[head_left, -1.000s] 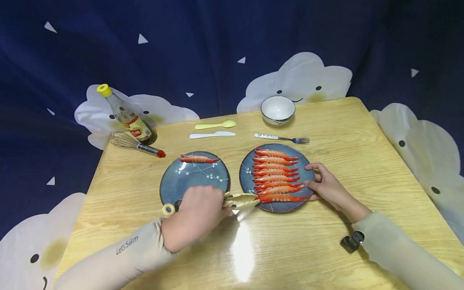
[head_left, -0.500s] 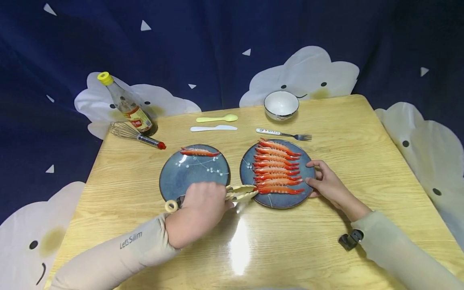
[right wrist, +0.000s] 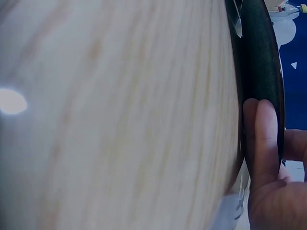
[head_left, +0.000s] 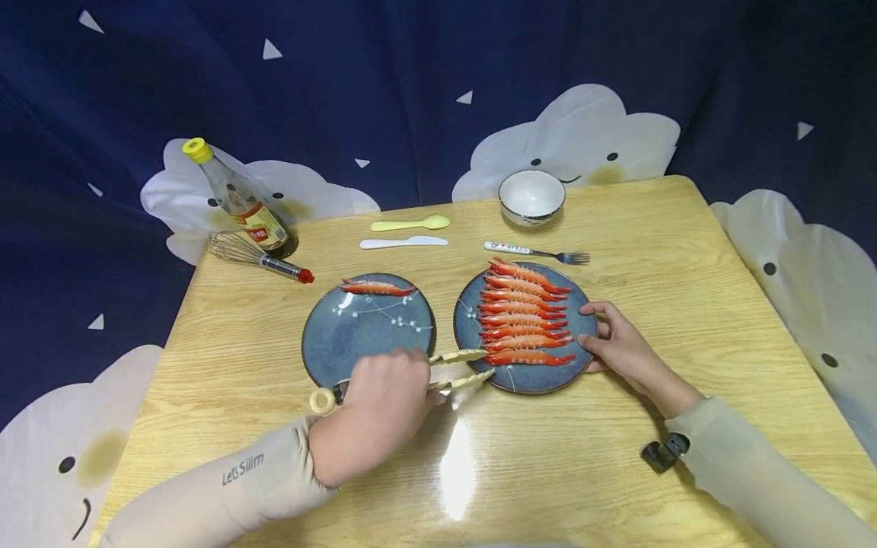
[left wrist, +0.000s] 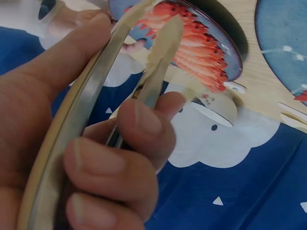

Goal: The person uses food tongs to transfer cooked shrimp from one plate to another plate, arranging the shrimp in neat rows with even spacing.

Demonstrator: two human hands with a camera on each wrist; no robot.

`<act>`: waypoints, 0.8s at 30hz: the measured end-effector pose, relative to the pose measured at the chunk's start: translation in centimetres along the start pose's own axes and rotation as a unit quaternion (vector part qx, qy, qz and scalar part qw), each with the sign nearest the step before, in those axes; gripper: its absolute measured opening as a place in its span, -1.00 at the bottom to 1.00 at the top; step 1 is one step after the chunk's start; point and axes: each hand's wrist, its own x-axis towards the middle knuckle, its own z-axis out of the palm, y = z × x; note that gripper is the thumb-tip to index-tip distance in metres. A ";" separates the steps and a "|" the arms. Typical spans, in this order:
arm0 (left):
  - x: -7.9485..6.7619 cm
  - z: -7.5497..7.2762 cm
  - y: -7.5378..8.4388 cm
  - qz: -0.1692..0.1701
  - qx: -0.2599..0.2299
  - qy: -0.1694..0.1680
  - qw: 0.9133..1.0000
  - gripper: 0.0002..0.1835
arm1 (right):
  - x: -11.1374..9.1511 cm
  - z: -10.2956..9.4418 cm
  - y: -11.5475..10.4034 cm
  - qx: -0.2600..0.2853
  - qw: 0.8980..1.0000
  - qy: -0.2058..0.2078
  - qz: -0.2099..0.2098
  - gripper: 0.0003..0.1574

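My left hand (head_left: 384,407) grips a pair of tongs (head_left: 460,355) with cream scalloped tips. Its fingers curl round the metal arms, as the left wrist view also shows. The tong arms stand apart, their tips at the left edge of the right blue plate (head_left: 541,379), beside the nearest of the shrimp (head_left: 524,358). Several red-orange shrimp lie in a row on that plate. My right hand (head_left: 626,350) pinches the plate's right rim, thumb above; in the right wrist view its fingers (right wrist: 264,139) are under the plate. A lone shrimp (head_left: 378,288) lies on the left blue plate (head_left: 349,342).
Behind the plates lie a fork (head_left: 537,253), a white knife (head_left: 404,243) and a yellow spoon (head_left: 411,224). A white bowl (head_left: 531,198) stands at the back. A sauce bottle (head_left: 256,217) and a whisk (head_left: 263,259) are at the back left of the wooden table (head_left: 534,472).
The tong tips, closer together at the nearest shrimp before, have spread apart. That shrimp has shifted slightly toward the others. My right hand stays on the plate rim, and the head view has tilted slightly.
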 end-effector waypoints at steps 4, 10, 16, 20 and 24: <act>0.4 0.3 0.6 0.014 -0.007 0.049 0.999 -0.50 | 0.0 -0.1 -0.1 -0.003 1.000 0.003 -0.003 -0.45; 1.4 1.6 1.9 0.046 -0.029 0.042 0.998 -0.53 | -0.1 0.0 0.0 0.003 1.000 0.000 -0.003 -0.45; 2.4 3.2 2.8 0.067 -0.048 0.048 0.995 -0.56 | -0.1 0.0 0.0 0.006 1.000 0.002 -0.003 -0.45; 2.9 3.7 2.8 0.066 -0.056 0.056 0.995 -0.57 | -0.1 0.0 0.0 0.007 1.000 0.002 -0.005 -0.45; 2.9 3.4 2.4 0.062 -0.071 0.017 0.995 -0.59 | -0.1 0.0 0.0 0.006 1.000 0.001 -0.008 -0.45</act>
